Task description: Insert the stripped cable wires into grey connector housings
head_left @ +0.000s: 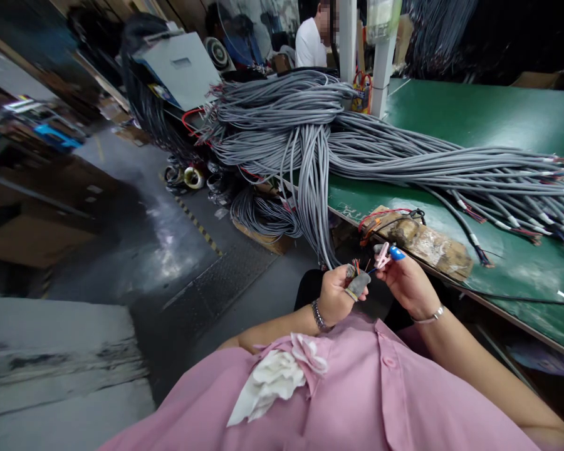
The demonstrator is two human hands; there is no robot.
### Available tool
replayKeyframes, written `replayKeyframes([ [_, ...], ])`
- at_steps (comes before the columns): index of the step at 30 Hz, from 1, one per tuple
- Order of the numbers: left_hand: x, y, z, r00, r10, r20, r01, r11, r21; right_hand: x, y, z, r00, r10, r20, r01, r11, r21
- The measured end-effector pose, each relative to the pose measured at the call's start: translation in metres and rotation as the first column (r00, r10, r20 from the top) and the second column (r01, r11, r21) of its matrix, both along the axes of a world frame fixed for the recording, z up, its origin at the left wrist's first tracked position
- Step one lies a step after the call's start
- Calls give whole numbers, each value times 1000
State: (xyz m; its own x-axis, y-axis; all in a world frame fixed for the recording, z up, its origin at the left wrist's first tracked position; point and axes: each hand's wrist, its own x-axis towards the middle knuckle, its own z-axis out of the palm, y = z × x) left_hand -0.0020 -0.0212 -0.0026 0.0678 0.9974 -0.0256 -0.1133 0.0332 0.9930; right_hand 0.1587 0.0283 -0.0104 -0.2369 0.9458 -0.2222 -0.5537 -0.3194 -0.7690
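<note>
My left hand [337,295] is closed around the end of a grey cable, with grey covers on its thumb and a finger. Thin coloured wires [356,265] fan out above that thumb. Close by on the right, my right hand [410,283] pinches a small pink clip-like tool [382,255]; a blue cover wraps one fingertip. A dark wire runs between the two hands, but its exact hold is too small to make out. Grey cables [316,188] hang from the bundle over the table edge down towards my left hand.
A large bundle of grey cables [404,153] lies across the green table [489,113]. At its near edge sits a worn, taped block [432,247] with red and black leads. A grey-white box [183,69] stands behind left. A person in white [309,42] is at the back.
</note>
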Motion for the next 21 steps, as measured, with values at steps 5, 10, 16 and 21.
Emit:
replayKeyframes([
  [5,0,6,-4,986,16,-166,16,982,189,-5,-3,-10,985,-161,64,153,982,108],
  [10,-2,16,-5,897,206,-390,32,851,524,-9,-3,-16,995,-85,-46,86,996,18],
  [16,-5,21,-6,775,317,-546,161,737,656,-13,2,-14,980,-48,-191,26,993,-115],
  [21,-7,19,-4,716,208,-667,227,833,504,-19,3,-14,980,-158,-124,144,983,-117],
])
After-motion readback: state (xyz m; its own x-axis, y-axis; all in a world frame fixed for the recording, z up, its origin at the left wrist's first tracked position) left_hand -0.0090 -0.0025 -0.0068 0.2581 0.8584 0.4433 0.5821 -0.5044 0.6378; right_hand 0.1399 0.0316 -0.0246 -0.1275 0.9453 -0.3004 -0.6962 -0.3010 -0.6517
